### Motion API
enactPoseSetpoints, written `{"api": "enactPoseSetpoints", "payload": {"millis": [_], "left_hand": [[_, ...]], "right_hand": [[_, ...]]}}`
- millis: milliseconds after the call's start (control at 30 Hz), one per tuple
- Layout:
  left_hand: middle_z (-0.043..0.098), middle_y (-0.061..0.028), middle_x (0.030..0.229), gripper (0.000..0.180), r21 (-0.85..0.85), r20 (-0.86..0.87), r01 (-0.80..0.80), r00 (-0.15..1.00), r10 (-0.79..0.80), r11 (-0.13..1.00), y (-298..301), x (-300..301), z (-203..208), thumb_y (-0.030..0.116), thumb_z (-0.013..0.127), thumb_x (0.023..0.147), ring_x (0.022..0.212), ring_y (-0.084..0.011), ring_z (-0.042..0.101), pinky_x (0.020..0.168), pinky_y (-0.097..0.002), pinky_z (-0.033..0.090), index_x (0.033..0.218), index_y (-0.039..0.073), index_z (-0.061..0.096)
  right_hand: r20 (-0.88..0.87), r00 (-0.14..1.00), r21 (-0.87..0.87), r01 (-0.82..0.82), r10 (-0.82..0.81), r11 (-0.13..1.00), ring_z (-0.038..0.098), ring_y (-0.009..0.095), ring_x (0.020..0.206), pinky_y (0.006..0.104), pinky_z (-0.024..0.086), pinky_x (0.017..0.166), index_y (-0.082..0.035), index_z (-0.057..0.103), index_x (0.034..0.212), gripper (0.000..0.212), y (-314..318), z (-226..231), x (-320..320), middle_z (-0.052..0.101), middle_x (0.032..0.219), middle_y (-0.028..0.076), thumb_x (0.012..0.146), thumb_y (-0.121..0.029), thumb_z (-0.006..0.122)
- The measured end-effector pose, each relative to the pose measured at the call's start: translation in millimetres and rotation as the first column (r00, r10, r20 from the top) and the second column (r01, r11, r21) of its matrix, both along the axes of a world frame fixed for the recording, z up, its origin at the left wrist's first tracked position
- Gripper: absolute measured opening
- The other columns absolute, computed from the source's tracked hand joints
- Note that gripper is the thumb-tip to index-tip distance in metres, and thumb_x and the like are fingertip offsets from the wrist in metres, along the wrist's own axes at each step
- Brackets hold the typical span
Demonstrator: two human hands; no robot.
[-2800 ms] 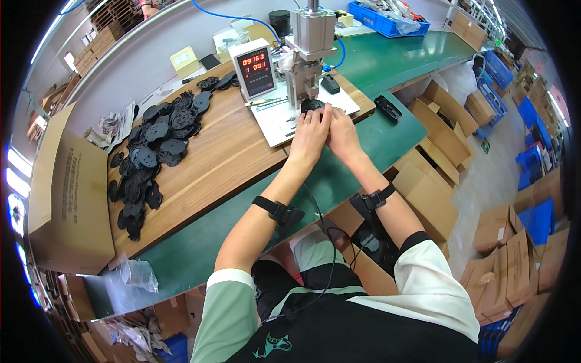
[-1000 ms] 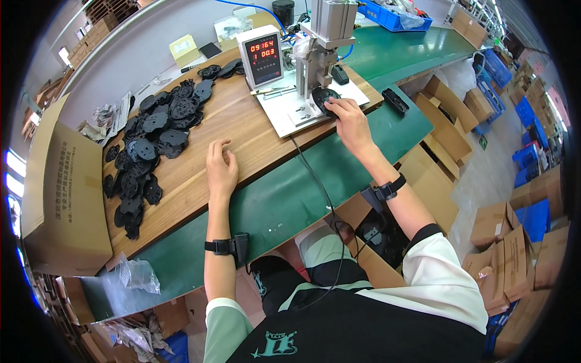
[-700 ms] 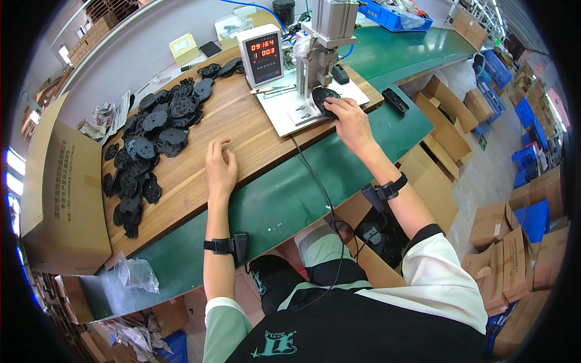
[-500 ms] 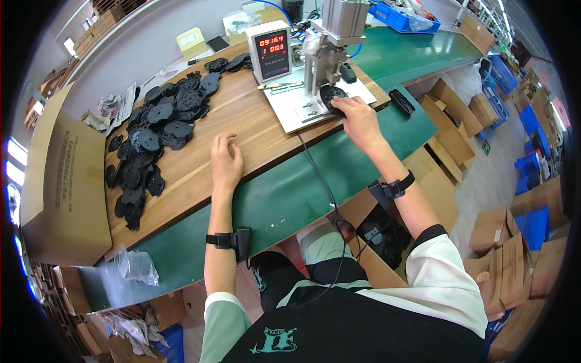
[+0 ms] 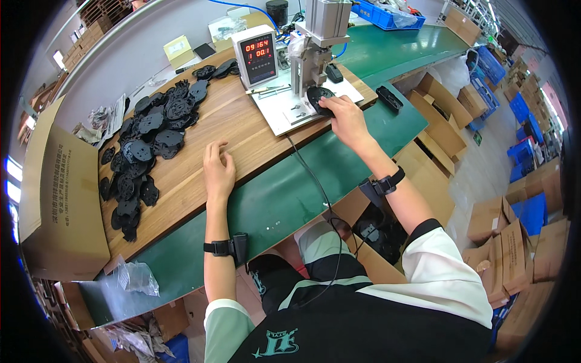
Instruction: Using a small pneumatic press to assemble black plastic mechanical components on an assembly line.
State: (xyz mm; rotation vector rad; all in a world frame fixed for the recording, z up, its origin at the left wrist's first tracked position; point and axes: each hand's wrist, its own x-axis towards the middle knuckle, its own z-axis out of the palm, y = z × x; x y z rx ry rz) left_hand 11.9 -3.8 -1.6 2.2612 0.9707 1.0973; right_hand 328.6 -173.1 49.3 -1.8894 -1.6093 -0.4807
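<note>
My right hand [image 5: 350,123] pinches the near edge of a black, rounded plastic part [image 5: 319,100] between thumb and fingers. That part sits under the head of a metal bench press [image 5: 315,63], on its white base plate [image 5: 284,119]. Resting on the wooden board [image 5: 248,142], my left hand [image 5: 219,172] has loosely bent fingers, the thumb apart and nothing in it. A large heap of similar black plastic parts [image 5: 151,124] lies on the board to its left.
A counter box [image 5: 257,57] with red digits stands left of the press. Cardboard box [image 5: 66,199] at the far left, black tray-like piece [image 5: 389,98] on the green bench [image 5: 272,202] at right. A cable [image 5: 311,175] runs over the front edge. Blue crate [image 5: 387,17] at the back.
The whole view has shifted slightly, so the bench things appear further left. The lower reading on the counter box has changed. My right hand still holds the plastic part under the press.
</note>
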Motion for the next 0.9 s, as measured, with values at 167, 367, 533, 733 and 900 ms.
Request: {"api": "enactPoseSetpoints", "payload": {"millis": [167, 367, 533, 733, 900], "left_hand": [[0.064, -0.0192, 0.116, 0.023, -0.003, 0.008, 0.01, 1.0, -0.01, 1.0, -3, 0, 4, 0.0, 0.056, 0.095, 0.106, -0.0364, 0.067, 0.089, -0.0431, 0.054, 0.117, -0.001, 0.064], [0.067, -0.0168, 0.099, 0.018, 0.117, 0.109, 0.026, 0.993, -0.039, 0.993, -1, -4, -3, 0.004, 0.056, 0.099, 0.091, -0.0281, 0.069, 0.075, -0.0386, 0.054, 0.114, -0.001, 0.064], [0.05, -0.0031, 0.063, 0.015, -0.115, 0.266, -0.003, 0.963, 0.034, 0.993, -8, -5, -1, 0.012, 0.052, 0.106, 0.058, -0.0087, 0.041, 0.054, -0.0307, 0.032, 0.099, 0.0, 0.059], [0.051, -0.0038, 0.062, 0.019, -0.089, 0.247, 0.003, 0.969, 0.019, 0.996, -11, -5, 2, 0.014, 0.052, 0.106, 0.056, -0.0093, 0.042, 0.053, -0.0319, 0.033, 0.095, 0.0, 0.057], [0.049, -0.003, 0.06, 0.022, -0.101, 0.256, 0.006, 0.967, 0.02, 0.995, -11, -5, 2, 0.015, 0.053, 0.106, 0.055, -0.0086, 0.04, 0.052, -0.0316, 0.031, 0.091, -0.001, 0.057]], "right_hand": [[-0.03, 1.0, -0.006, 0.0, 0.0, 1.0, 0.065, 0.034, 0.103, 0.0452, 0.058, 0.089, -0.005, 0.073, 0.115, 0.041, 0, 0, 3, 0.073, 0.112, 0.007, 0.079, 0.01, 0.062], [-0.071, 0.997, 0.0, -0.021, 0.021, 1.0, 0.065, 0.035, 0.104, 0.0458, 0.057, 0.09, -0.005, 0.072, 0.116, 0.042, 1, 0, 1, 0.073, 0.113, 0.007, 0.078, 0.011, 0.061], [-0.067, 0.998, 0.008, -0.008, 0.009, 1.0, 0.064, 0.035, 0.102, 0.0466, 0.057, 0.088, -0.004, 0.072, 0.116, 0.043, 0, 0, 1, 0.073, 0.111, 0.008, 0.078, 0.011, 0.06], [-0.062, 0.998, 0.017, -0.017, 0.018, 1.0, 0.064, 0.035, 0.102, 0.0467, 0.057, 0.088, -0.003, 0.072, 0.118, 0.044, 1, 0, 2, 0.074, 0.109, 0.009, 0.078, 0.012, 0.059], [-0.076, 0.997, -0.008, -0.002, 0.001, 1.0, 0.064, 0.036, 0.103, 0.0463, 0.057, 0.089, -0.002, 0.072, 0.117, 0.043, 1, 1, 0, 0.074, 0.109, 0.009, 0.079, 0.012, 0.058]]}}
